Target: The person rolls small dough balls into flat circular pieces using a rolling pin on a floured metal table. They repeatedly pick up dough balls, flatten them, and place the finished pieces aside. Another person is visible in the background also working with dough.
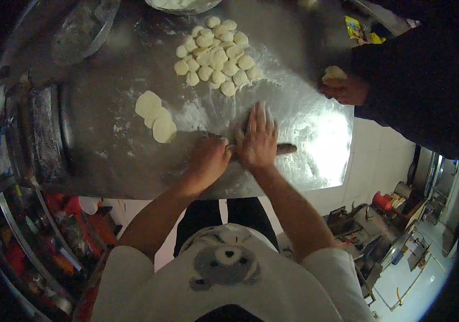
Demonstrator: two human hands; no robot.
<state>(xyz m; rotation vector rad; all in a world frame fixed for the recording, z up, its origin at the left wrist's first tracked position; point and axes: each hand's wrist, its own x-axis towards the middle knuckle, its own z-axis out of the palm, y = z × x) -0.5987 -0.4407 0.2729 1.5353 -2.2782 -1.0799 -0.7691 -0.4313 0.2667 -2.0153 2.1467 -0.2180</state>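
My right hand (258,139) lies over a wooden rolling pin (287,149), holding it down under the palm with the fingers stretched forward. One end of the pin sticks out to the right. Close beside it, my left hand (210,161) has curled fingers and its thumb near the pin; whatever it may pinch is hidden. To the left, several flat round dough wrappers (164,129) overlap on the floured metal table (100,120). Beyond my hands sits a cluster of small dough pieces (217,60), lightly pressed into discs.
At the right, another person's hand (346,89) holds a piece of dough over the table's edge. A bowl of white flour (185,5) stands at the far side, and a metal basin (84,34) is far left. Yellow packets (360,30) lie far right. Shelves (48,237) flank the lower left.
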